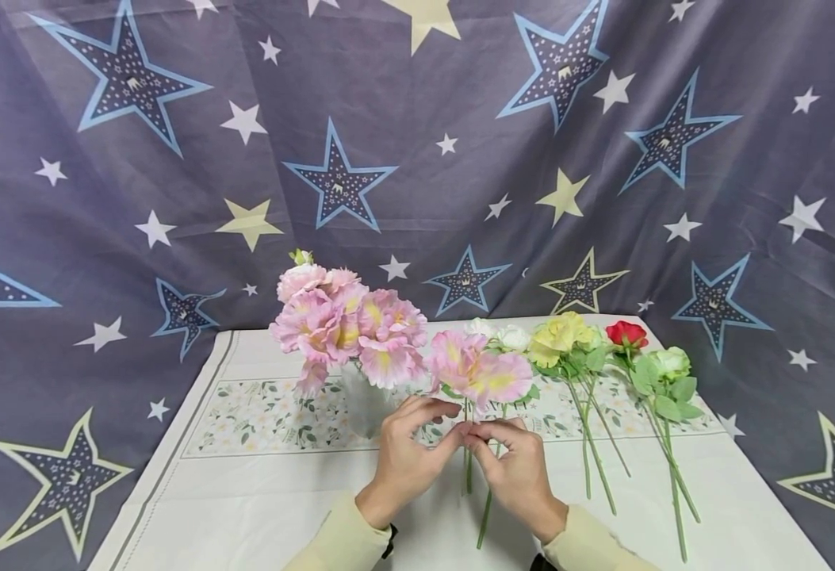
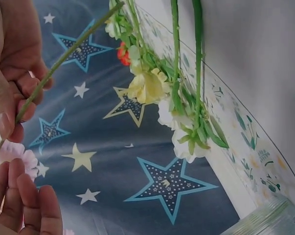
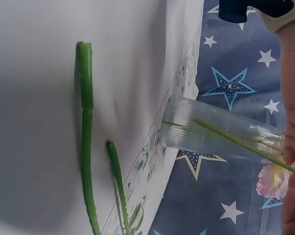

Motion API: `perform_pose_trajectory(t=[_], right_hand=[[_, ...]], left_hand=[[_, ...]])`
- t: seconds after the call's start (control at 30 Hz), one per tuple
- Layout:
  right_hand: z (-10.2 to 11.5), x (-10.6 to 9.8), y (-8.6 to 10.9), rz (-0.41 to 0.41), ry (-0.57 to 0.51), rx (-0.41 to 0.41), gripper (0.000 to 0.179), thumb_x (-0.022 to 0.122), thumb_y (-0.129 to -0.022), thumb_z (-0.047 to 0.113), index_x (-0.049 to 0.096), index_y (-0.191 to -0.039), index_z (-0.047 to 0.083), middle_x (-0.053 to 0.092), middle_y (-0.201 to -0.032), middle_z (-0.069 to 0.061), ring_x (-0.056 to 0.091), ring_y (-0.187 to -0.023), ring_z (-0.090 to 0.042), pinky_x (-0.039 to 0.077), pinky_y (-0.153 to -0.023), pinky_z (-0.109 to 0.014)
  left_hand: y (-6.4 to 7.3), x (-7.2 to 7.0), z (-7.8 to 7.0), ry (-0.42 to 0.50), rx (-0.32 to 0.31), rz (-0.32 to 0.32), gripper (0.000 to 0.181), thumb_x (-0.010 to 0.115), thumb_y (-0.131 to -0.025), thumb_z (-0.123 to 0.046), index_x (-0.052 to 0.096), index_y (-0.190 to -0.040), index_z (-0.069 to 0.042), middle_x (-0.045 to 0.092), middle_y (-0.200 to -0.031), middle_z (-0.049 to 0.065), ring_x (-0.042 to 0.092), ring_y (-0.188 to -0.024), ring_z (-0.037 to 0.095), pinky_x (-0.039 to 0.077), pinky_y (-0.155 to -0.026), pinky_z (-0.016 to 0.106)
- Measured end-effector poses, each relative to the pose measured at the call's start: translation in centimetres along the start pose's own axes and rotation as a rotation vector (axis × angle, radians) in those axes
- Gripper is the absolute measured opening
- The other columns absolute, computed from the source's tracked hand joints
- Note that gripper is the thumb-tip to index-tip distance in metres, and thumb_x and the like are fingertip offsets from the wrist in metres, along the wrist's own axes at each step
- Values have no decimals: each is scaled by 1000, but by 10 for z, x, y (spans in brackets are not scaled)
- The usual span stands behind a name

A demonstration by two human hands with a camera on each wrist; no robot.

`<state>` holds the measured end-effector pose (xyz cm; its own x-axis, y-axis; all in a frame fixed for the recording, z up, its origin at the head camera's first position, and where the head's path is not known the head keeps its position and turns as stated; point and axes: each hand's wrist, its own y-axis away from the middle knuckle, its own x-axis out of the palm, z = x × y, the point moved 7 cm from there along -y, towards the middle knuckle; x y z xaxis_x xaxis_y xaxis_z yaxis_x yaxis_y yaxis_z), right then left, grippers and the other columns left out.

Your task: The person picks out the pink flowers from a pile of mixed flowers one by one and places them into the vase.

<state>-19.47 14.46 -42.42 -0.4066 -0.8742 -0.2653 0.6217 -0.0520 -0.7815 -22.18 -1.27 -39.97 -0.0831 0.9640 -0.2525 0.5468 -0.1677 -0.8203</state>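
Both hands meet just below a pink artificial flower (image 1: 480,371) with frilly petals. My right hand (image 1: 520,469) pinches its green stem (image 2: 69,54) between thumb and fingers, seen closely in the left wrist view. My left hand (image 1: 411,448) reaches in from the other side, thumb and index finger apart around the stem near the bloom. Its other fingers extend loosely in the left wrist view. Left of the hands stands a ribbed clear glass vase (image 3: 220,129) filled with pink flowers (image 1: 349,325). The held stem's cut end hangs free, overlapping the vase in the right wrist view.
On the white tablecloth (image 1: 274,507) to the right lie white flowers (image 1: 511,338), yellow flowers (image 1: 558,337), a red rose (image 1: 627,334) and a pale green flower (image 1: 671,362). Their stems point toward the front edge. A star-patterned curtain (image 1: 388,103) hangs behind.
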Motion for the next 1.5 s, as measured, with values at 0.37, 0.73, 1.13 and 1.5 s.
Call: perform_pose_trajectory(t=[0.37, 0.73, 1.13, 1.5], right_hand=[[5, 6, 2, 49, 14, -23, 16, 89, -74, 1, 81, -86, 9, 77, -82, 3, 69, -78, -15, 50, -75, -23], [8, 8, 2, 80, 10, -94, 17, 86, -78, 4, 81, -92, 11, 75, -79, 5, 64, -68, -9, 45, -74, -26], [-1, -3, 0, 112, 29, -88, 27, 90, -73, 5, 80, -97, 13, 75, -83, 6, 66, -75, -14, 45, -76, -27], [-23, -19, -8, 79, 222, 11, 26, 86, -82, 13, 78, -106, 10, 76, -90, -1, 68, -77, -19, 45, -73, -33]], left_hand=[[-1, -4, -5, -5, 45, -42, 17, 85, -79, 0, 80, -92, -10, 76, -84, 0, 65, -76, 15, 55, -80, 31], [-1, -12, -12, -16, 86, -68, 20, 83, -77, 5, 80, -95, -5, 77, -90, 5, 68, -79, 20, 55, -73, 22], [5, -33, -13, -66, 115, -119, 20, 82, -76, 2, 80, -93, -10, 73, -79, 0, 61, -69, 15, 48, -68, 26], [10, -57, -12, -88, 128, -222, 13, 82, -76, 0, 80, -86, -8, 77, -83, 6, 68, -77, 20, 52, -77, 27]])
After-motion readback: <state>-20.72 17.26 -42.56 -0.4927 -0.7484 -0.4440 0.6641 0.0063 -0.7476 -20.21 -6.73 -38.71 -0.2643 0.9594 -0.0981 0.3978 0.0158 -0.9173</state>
